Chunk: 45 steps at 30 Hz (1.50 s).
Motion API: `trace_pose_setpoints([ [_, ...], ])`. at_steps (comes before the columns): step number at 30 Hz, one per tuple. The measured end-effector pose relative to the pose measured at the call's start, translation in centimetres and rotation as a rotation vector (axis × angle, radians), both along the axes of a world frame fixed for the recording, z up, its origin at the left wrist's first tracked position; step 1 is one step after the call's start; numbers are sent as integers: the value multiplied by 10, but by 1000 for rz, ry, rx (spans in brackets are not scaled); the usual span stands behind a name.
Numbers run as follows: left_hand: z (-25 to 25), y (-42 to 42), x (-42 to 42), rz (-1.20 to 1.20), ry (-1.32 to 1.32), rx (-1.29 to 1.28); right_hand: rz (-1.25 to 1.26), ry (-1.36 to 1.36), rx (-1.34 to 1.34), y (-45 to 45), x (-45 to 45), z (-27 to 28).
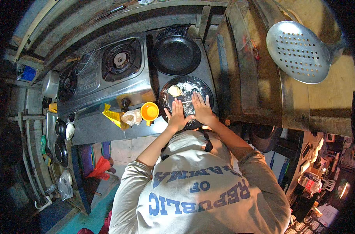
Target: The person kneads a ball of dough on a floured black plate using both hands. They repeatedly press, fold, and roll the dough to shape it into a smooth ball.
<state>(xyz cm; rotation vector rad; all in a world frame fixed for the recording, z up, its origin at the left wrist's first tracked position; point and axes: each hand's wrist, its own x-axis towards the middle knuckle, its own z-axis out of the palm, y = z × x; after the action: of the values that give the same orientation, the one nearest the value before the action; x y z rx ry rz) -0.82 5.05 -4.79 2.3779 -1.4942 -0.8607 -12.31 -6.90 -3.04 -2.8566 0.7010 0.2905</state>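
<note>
My left hand (pixel 177 114) and my right hand (pixel 202 108) lie palm down, side by side, over a round black pan (pixel 163 101) dusted with white powder. Their fingers point away from me and the thumbs nearly meet. A thin pale strip (pixel 187 102) shows between the two hands; whether it runs on beneath the fingers is hidden. Just beyond my left fingertips, a pale lump of dough (pixel 175 91) rests on the pan. White powder is scattered thickest at the pan's far right.
A second black pan (pixel 176 55) stands behind. Left are a gas stove (pixel 120 83), a yellow mug (pixel 150 112), a tied plastic bag (pixel 132 117) and a yellow packet (pixel 112 115). A perforated metal skimmer (pixel 299 52) hangs upper right, near a wooden cabinet (pixel 253 96).
</note>
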Motion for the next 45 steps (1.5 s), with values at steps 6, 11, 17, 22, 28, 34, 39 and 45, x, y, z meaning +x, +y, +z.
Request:
trace_pose_setpoints([
  [6,-2,2,3,-15,-49,43,-9,13,14,3,-1,3],
  [11,19,10,-4,-90,-54,280,-7,54,18,17,-15,8],
  [17,8,2,2,2,-141,80,-30,37,-33,6,-3,-5],
  [22,8,7,0,67,-54,-67,-82,-39,42,12,-3,4],
  [28,3,-2,-4,-40,198,-228,40,-202,128,19,-1,-7],
  [34,-2,-5,-2,-127,133,-65,51,-187,65,20,-1,-23],
  [39,5,12,-3,-226,132,35,80,-86,174,26,-18,-6],
  [45,-4,-8,4,-104,-24,-39,79,-51,-61,5,3,-18],
])
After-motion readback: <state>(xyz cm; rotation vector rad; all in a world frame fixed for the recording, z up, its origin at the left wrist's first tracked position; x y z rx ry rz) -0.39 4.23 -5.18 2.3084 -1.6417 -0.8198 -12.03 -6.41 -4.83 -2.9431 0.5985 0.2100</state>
